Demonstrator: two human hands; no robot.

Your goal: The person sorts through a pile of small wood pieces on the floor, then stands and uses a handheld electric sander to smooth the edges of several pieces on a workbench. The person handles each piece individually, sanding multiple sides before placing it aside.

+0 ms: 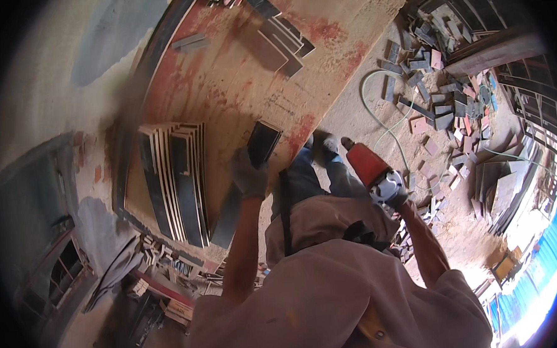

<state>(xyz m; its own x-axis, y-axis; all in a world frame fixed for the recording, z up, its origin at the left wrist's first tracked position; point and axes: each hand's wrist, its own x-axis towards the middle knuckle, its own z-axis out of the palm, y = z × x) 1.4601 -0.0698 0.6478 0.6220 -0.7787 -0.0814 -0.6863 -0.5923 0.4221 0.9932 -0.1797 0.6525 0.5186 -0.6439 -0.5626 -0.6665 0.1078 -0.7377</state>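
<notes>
My left hand [250, 177], in a grey glove, grips the near end of a small stack of dark rectangular boards [265, 140] on the wooden worktable [215, 105]. Its fingers are partly hidden by the stack. My right hand [395, 197], also gloved, is closed around the silver-grey end of a red power tool [367, 164]. The tool is held off the table's right side, its black tapered tip angled up and left, away from me. Left of my left hand, several long dark strips with pale edges [177, 179] lie side by side on the table.
Farther along the table lie more dark strips [283, 38] and a short grey piece [190, 42]. Dark and reddish offcuts [442, 102] litter the floor at right, where a pale green hose [364, 94] curves. A patched wall [98, 95] borders the left.
</notes>
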